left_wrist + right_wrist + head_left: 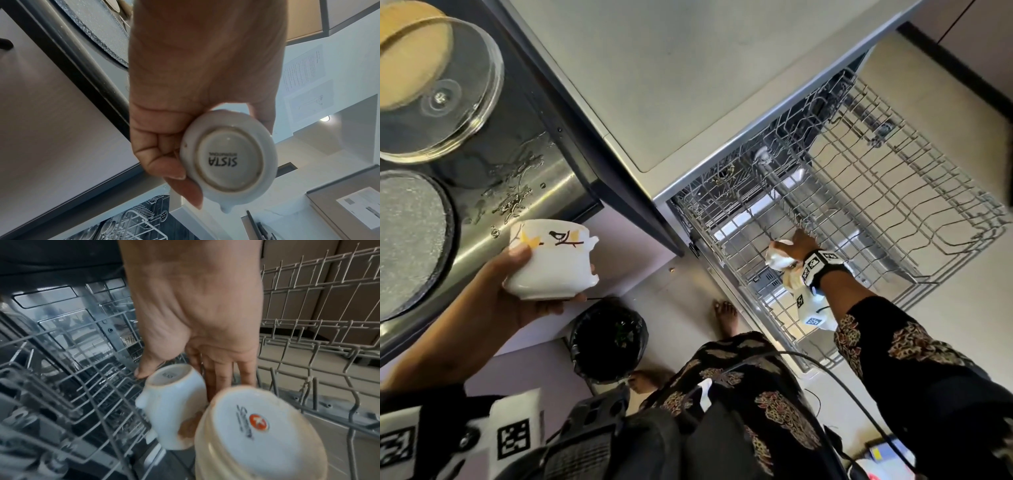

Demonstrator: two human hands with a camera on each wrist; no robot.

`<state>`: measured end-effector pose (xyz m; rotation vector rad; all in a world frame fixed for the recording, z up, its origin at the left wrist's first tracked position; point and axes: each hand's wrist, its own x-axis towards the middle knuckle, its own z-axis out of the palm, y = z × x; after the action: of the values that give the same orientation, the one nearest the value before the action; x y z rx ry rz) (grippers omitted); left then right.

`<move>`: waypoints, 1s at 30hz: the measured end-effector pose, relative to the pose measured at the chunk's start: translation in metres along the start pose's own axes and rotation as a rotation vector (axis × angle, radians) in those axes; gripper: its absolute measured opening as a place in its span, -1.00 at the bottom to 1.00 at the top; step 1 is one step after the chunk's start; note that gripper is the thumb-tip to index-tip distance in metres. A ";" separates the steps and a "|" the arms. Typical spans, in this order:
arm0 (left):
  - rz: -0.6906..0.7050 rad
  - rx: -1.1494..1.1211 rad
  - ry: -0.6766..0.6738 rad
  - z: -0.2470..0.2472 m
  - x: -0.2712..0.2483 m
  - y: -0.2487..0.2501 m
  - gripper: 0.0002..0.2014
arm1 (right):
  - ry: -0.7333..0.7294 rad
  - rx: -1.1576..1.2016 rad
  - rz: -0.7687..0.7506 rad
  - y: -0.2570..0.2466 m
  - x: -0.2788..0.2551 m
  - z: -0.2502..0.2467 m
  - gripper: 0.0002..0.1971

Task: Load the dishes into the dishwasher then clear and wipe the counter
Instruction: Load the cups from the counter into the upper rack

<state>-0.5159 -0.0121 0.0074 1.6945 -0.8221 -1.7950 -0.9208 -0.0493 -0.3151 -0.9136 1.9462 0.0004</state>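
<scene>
1. Two dishes wait on the bench [541, 202] to the far side of your left hand [493, 301]: a glass lid [445, 99] over a round yellowish thing, and a dark speckled pan [410, 243]. Neither is loaded yet, and wet streaks [517, 185] between them show the wipe is not done.

2. Your left hand has its thumb and fingers wrapped round a white cup [551, 260] with a bird painted on it. In the left wrist view its base faces the camera and your fingers [180, 191] curl against its side. It hangs in the air off the bench edge, well apart from the rack, so I judge it next in line.

3. Below that hand a black-lined bin [607, 339] stands on the floor.

4. Your right hand [796, 245] reaches into the pulled-out upper rack [893, 192] of the dishwasher [688, 85]. The right wrist view shows a small white mug [174, 407] bottom-up at your fingertips, thumb touching its base rim and fingers running down behind it; whether you pinch it or merely steady it, I cannot tell. A cream bowl [261, 434], also bottom-up, sits just beside it, nearer the wrist.

5. Beyond that hand the rack is bare wire, so I judge loading has barely begun: two pieces at the rack, one in the air, the bench pieces and the wipe remain.
</scene>
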 end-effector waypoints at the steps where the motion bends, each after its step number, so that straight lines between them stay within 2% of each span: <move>1: 0.018 0.014 -0.037 0.002 0.001 0.002 -0.04 | -0.004 0.006 0.012 -0.001 -0.001 -0.004 -0.24; 3: 0.023 0.048 -0.085 0.009 0.000 0.004 -0.41 | 0.078 0.057 -0.005 -0.008 -0.009 -0.016 -0.34; 5: 0.043 0.091 -0.014 0.020 0.004 0.003 -0.65 | 0.219 0.144 -0.122 -0.025 -0.032 -0.027 -0.53; 7: 0.032 0.180 -0.015 0.027 0.015 -0.003 -0.65 | 0.271 0.284 -0.334 -0.053 -0.074 -0.032 -0.71; 8: 0.015 0.263 -0.020 0.033 0.020 -0.005 -0.57 | 0.212 0.368 -0.462 -0.072 -0.102 -0.031 -0.74; 10: -0.013 0.435 0.004 0.041 0.036 -0.015 -0.37 | -0.046 0.430 -0.788 -0.109 -0.161 -0.022 -0.61; 12: -0.019 0.591 0.026 0.053 0.050 -0.023 -0.28 | -0.269 0.263 -1.112 -0.133 -0.206 -0.002 -0.33; 13: -0.018 0.653 0.007 0.059 0.055 -0.027 -0.25 | -0.281 0.114 -1.224 -0.139 -0.219 0.010 -0.20; 14: -0.028 0.712 -0.016 0.065 0.058 -0.029 -0.25 | -0.211 -0.039 -1.281 -0.142 -0.225 0.021 -0.12; 15: -0.037 0.764 -0.029 0.072 0.059 -0.030 -0.27 | -0.083 -0.169 -1.303 -0.142 -0.227 0.029 -0.10; 17: -0.071 0.869 -0.028 0.081 0.058 -0.032 -0.33 | 0.133 -0.314 -1.312 -0.138 -0.224 0.035 -0.14; 19: -0.091 0.961 -0.072 0.086 0.061 -0.034 -0.35 | 0.168 -0.294 -1.321 -0.130 -0.218 0.032 -0.19; 22: -0.098 0.943 -0.217 0.095 0.060 -0.037 -0.31 | -0.017 -0.040 -1.206 -0.115 -0.217 0.027 -0.28; 26: -0.095 0.745 -0.233 0.098 0.053 -0.038 -0.63 | -0.362 0.391 -0.795 -0.091 -0.196 0.006 -0.30; 27: -0.078 0.732 -0.221 0.097 0.051 -0.038 -0.68 | -0.409 0.512 -0.693 -0.084 -0.187 0.000 -0.32; 28: -0.057 0.734 -0.211 0.095 0.050 -0.038 -0.70 | -0.408 0.603 -0.599 -0.078 -0.176 -0.008 -0.36; 30: -0.027 0.729 -0.180 0.088 0.048 -0.039 -0.72 | -0.274 0.682 -0.465 -0.069 -0.146 -0.025 -0.49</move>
<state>-0.6055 -0.0151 -0.0514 1.9760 -1.6929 -1.7999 -0.8596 -0.0209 -0.1667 -0.8170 1.3004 -0.7244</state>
